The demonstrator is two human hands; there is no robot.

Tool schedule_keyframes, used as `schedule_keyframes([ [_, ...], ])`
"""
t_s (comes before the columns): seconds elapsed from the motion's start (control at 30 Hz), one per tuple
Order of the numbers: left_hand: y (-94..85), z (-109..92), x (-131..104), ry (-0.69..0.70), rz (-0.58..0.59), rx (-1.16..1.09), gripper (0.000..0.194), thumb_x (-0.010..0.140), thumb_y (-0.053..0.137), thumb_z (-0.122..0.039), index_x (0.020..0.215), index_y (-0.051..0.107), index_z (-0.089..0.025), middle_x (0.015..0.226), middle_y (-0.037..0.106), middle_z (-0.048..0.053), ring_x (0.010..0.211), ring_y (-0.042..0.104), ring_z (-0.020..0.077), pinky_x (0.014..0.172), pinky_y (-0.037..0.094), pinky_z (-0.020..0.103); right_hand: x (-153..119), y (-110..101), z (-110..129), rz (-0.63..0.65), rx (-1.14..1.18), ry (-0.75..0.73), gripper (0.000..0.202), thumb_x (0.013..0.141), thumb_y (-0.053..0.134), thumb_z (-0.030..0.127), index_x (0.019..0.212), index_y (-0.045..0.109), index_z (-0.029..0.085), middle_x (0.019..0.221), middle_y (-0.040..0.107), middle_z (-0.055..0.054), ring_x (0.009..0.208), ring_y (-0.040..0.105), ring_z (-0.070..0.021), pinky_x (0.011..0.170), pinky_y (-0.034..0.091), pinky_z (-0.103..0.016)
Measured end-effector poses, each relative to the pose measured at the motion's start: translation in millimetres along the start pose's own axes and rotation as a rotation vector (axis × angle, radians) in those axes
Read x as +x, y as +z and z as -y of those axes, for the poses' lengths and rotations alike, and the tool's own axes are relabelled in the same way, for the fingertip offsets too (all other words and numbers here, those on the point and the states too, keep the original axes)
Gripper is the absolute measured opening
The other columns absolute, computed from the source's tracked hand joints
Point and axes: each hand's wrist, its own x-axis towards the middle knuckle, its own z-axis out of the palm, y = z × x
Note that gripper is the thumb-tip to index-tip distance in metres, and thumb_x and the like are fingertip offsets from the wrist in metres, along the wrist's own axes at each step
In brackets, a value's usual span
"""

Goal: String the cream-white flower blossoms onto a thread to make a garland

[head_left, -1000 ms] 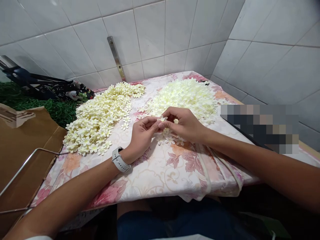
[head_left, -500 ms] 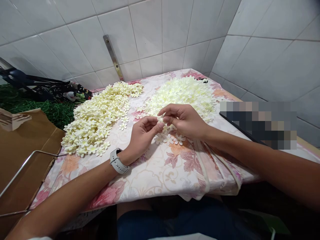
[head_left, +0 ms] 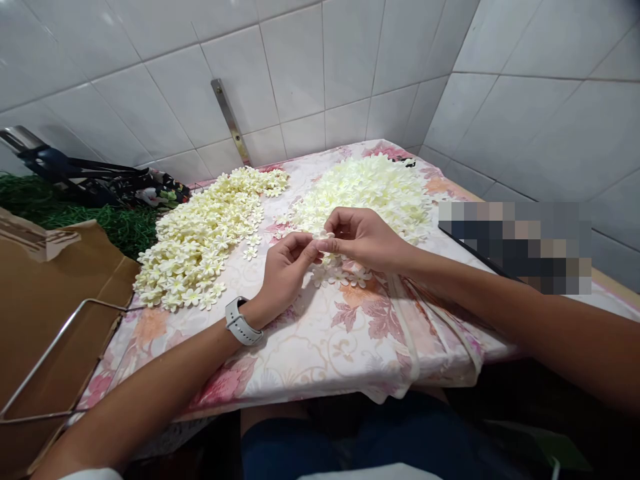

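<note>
Between my fingertips is a small white flower [head_left: 324, 235], partly covered by the fingers. My left hand [head_left: 290, 267], with a pale watch on its wrist, pinches it from the left. From the right, my right hand [head_left: 363, 239] pinches the same flower with thumb and forefinger. Behind my right hand lies a loose heap of white-green flowers [head_left: 370, 187]. A second heap of cream-yellow flowers [head_left: 200, 233] spreads over the left part of the table. A few single flowers [head_left: 357, 275] lie just below my hands.
A floral tablecloth [head_left: 300, 353] covers the table. At the left are a cardboard box [head_left: 60, 307], a metal wire frame [head_left: 45, 360], green artificial grass [head_left: 120, 227] and a dark folded umbrella [head_left: 100, 180]. A blurred dark-edged object [head_left: 515, 247] lies at the right.
My right hand's forefinger and thumb have shifted slightly on the flower, and more of its petals show. The view has turned a little to the left.
</note>
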Motion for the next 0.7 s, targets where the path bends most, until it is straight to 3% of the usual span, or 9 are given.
schedule_keyframes([
  [0.27, -2.6, 2.5, -1.2, -0.023, -0.037, 0.026, 0.025, 0.078, 0.081, -0.039, 0.083, 0.07, -0.017, 0.079, 0.07, 0.001, 0.069, 0.063, 0.0111, 0.066, 0.053, 0.023, -3.8, 2.3, 4.0, -0.03, -0.018, 0.047, 0.053, 0.055, 0.092, 0.053, 0.075, 0.059, 0.016, 0.06, 0.055, 0.003, 0.053, 0.046, -0.0087, 0.047, 0.033, -0.023],
  [0.5, -2.4, 5.5, 0.2, -0.042, 0.009, -0.049, 0.028, 0.083, 0.075, -0.044, 0.084, 0.069, -0.017, 0.078, 0.068, 0.001, 0.07, 0.064, 0.0109, 0.069, 0.054, 0.023, -1.8, -1.1, 3.8, -0.042, -0.062, -0.014, 0.044, 0.063, 0.088, 0.051, 0.068, 0.066, 0.013, 0.058, 0.058, 0.0, 0.053, 0.047, -0.0097, 0.051, 0.037, -0.026],
  [0.7, 0.2, 2.6, -0.4, -0.028, 0.024, -0.04, 0.031, 0.074, 0.085, -0.038, 0.086, 0.066, -0.017, 0.079, 0.064, -0.001, 0.069, 0.062, 0.0095, 0.066, 0.053, 0.022, -1.9, -1.9, 9.1, -0.034, -0.107, -0.056, 0.035, 0.074, 0.081, 0.047, 0.067, 0.069, 0.015, 0.064, 0.066, -0.004, 0.06, 0.055, -0.0133, 0.058, 0.044, -0.028],
])
